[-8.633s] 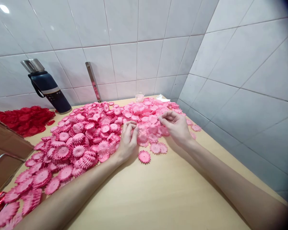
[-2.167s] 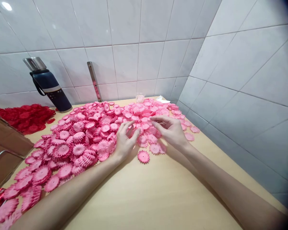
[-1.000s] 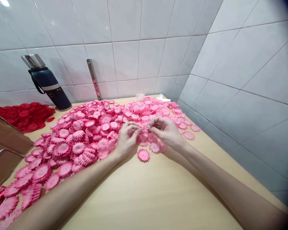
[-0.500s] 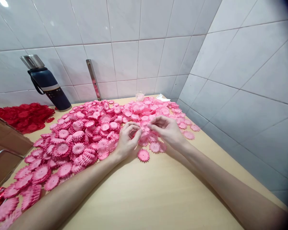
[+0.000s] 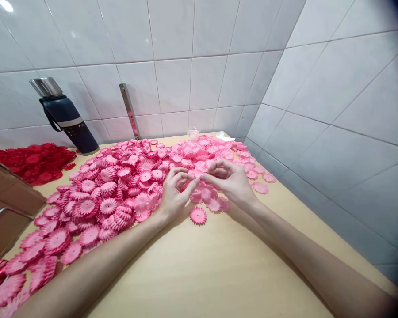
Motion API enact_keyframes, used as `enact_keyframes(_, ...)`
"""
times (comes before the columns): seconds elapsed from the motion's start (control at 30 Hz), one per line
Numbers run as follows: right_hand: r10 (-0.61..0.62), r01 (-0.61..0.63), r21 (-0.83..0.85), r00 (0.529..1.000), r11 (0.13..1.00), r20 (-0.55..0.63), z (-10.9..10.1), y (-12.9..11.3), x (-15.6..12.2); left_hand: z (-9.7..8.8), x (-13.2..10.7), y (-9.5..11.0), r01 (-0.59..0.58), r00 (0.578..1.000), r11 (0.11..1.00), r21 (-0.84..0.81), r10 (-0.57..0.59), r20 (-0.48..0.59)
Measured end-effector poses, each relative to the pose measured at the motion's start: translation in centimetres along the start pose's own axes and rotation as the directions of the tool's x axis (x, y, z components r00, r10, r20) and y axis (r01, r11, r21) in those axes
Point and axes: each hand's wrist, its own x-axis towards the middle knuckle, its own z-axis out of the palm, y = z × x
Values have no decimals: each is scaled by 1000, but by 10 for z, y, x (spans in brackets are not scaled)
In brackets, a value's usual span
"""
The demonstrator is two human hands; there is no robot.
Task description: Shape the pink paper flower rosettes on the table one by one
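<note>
My left hand (image 5: 176, 191) and my right hand (image 5: 232, 182) meet above the near edge of a heap of pink scalloped flower discs (image 5: 126, 172). Both are closed in a pinch, thumb against finger, with the tips almost touching. Between them appears a thin pale pink flower disc (image 5: 199, 171), which blends into the heap behind, so its outline is hard to make out. Just below the hands, one darker-edged pink disc (image 5: 198, 215) lies flat on the table. A few paler discs (image 5: 214, 204) overlap beside it, under my right wrist.
At the back left stands a dark blue flask (image 5: 73, 121) near a pile of red discs (image 5: 36, 161). A cardboard box (image 5: 9, 203) borders the left side. A small clear cup (image 5: 193, 134) and white paper (image 5: 224, 136) sit behind the heap. Tiled walls (image 5: 334, 110) enclose the back and right.
My fingertips have come closer together, the right thumb tip shifting slightly left and down toward the left thumb. The heap and the loose discs look the same.
</note>
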Motion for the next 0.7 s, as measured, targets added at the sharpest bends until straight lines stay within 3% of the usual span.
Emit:
enact_keyframes(0.17,1,3,-24,983,1000,183,3,1,-2,-1,2,1,5,1000,999,51,-6,12)
enact_keyframes(0.33,-27,32,-23,985,999,172,0,1,-1,-1,3,0,-2,1000,992,125,0,15)
enact_keyframes(0.7,-19,19,3,987,1000,161,0,3,0,0,1,1,12,997,1000,3,-13,78)
